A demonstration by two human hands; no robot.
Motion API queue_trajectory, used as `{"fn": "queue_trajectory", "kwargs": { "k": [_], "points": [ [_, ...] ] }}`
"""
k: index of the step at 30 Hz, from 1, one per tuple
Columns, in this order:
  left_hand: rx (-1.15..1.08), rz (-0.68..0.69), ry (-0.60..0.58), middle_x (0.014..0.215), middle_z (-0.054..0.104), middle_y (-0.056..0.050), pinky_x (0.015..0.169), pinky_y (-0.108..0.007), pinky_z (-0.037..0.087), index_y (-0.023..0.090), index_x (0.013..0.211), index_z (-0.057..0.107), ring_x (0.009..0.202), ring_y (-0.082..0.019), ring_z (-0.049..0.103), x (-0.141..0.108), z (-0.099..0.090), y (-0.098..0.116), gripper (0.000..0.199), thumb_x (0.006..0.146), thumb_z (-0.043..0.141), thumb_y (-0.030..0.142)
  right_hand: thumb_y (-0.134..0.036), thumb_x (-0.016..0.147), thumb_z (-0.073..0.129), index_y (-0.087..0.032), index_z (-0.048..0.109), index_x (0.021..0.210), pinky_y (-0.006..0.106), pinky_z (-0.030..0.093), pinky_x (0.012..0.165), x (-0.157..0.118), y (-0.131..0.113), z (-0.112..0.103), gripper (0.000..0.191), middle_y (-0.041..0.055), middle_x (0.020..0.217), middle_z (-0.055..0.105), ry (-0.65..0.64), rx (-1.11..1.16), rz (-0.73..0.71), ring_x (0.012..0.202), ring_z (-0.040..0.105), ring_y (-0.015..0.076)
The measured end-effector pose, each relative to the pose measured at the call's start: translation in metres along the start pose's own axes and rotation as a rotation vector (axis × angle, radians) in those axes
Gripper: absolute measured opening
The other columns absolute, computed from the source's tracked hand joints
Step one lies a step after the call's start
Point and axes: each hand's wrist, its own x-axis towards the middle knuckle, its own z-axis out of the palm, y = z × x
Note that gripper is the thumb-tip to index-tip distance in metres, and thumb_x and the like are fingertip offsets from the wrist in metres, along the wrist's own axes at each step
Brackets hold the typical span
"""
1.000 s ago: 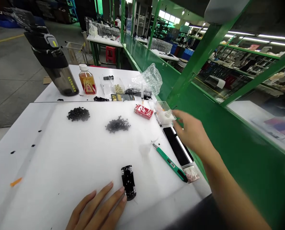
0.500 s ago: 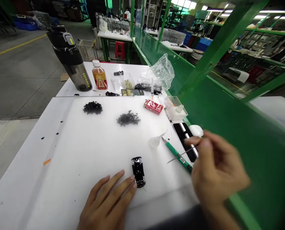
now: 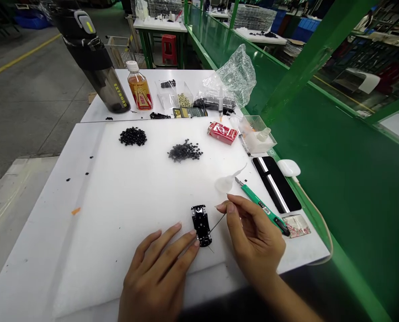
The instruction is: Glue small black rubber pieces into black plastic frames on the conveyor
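A small black toy-car chassis (image 3: 201, 223) lies on the white work sheet (image 3: 128, 197), its long side running away from me. My left hand (image 3: 161, 268) rests flat with fingers stretched, the fingertips touching the chassis's near left edge. My right hand (image 3: 254, 237) pinches a thin dark metal rod (image 3: 218, 223) between thumb and fingers. The rod's tip meets the chassis at its near right side; exactly what it touches is too small to tell. Beyond my hands are a pile of small black parts (image 3: 132, 136) and a second, looser pile of black pieces (image 3: 185, 152).
On the right lie a green craft knife (image 3: 258, 201), a translucent dropper-like piece (image 3: 224, 184), a phone (image 3: 276, 183) and a white earbud case (image 3: 288, 167) with a cable. Farther back stand a red packet (image 3: 222, 133), a clear box (image 3: 258, 134), a drink bottle (image 3: 139, 87) and a large tumbler (image 3: 98, 67).
My right hand has moved left from above the phone and knife, bringing the rod's tip to the chassis. My left hand stays on the chassis. The view has tilted down slightly.
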Motion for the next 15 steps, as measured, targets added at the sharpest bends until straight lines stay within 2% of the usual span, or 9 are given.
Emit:
{"fn": "queue_trajectory", "kwargs": {
  "k": [5, 8, 10, 12, 13, 15],
  "points": [
    [-0.006, -0.009, -0.005, 0.135, 0.064, -0.001, 0.108, -0.044, 0.04, 0.017, 0.126, 0.068, 0.134, -0.024, 0.053, 0.0, -0.001, 0.001, 0.047, 0.089, 0.049, -0.006, -0.007, 0.09, 0.066, -0.024, 0.066, 0.125, 0.029, 0.06, 0.09, -0.002, -0.004, 0.001, 0.038, -0.0002, 0.101, 0.073, 0.033, -0.001, -0.009, 0.091, 0.071, 0.0124],
    [-0.012, -0.029, 0.008, 0.134, 0.065, 0.001, 0.109, -0.043, 0.04, 0.018, 0.125, 0.068, 0.133, -0.023, 0.054, -0.001, -0.001, 0.002, 0.046, 0.089, 0.049, -0.004, -0.007, 0.088, 0.068, -0.019, 0.069, 0.121, 0.03, 0.061, 0.084, 0.01, -0.015, -0.008, 0.035, 0.0026, 0.098, 0.073, 0.202, -0.043, -0.095, 0.086, 0.072, 0.0142],
    [-0.011, -0.031, 0.014, 0.135, 0.064, 0.002, 0.111, -0.042, 0.04, 0.019, 0.126, 0.068, 0.133, -0.022, 0.054, -0.002, -0.001, 0.001, 0.046, 0.09, 0.049, -0.003, -0.01, 0.088, 0.069, -0.015, 0.071, 0.118, 0.032, 0.061, 0.078, 0.033, -0.02, -0.022, 0.031, 0.0058, 0.096, 0.074, 0.384, -0.166, -0.15, 0.083, 0.072, 0.0166],
    [0.006, -0.015, 0.012, 0.136, 0.064, 0.003, 0.111, -0.041, 0.04, 0.019, 0.127, 0.067, 0.133, -0.022, 0.054, -0.004, -0.001, -0.002, 0.047, 0.089, 0.05, -0.002, -0.017, 0.089, 0.069, -0.01, 0.072, 0.115, 0.036, 0.061, 0.078, 0.069, -0.017, -0.042, 0.027, 0.0094, 0.095, 0.074, 0.535, -0.31, -0.213, 0.083, 0.073, 0.0197],
    [0.023, 0.011, 0.01, 0.137, 0.063, 0.004, 0.112, -0.04, 0.039, 0.02, 0.129, 0.067, 0.134, -0.022, 0.054, -0.006, 0.0, -0.004, 0.047, 0.089, 0.051, -0.001, -0.021, 0.09, 0.069, -0.009, 0.073, 0.113, 0.038, 0.061, 0.079, 0.091, -0.012, -0.052, 0.026, 0.0107, 0.094, 0.074, 0.576, -0.372, -0.262, 0.083, 0.073, 0.0209],
    [0.072, 0.07, 0.007, 0.14, 0.061, 0.005, 0.114, -0.039, 0.037, 0.022, 0.131, 0.066, 0.135, -0.021, 0.052, -0.009, 0.002, -0.01, 0.046, 0.092, 0.05, 0.004, -0.027, 0.092, 0.067, -0.009, 0.073, 0.109, 0.038, 0.062, 0.079, 0.138, 0.003, -0.072, 0.026, 0.011, 0.091, 0.074, 0.556, -0.447, -0.36, 0.082, 0.074, 0.0215]
  ]
}}
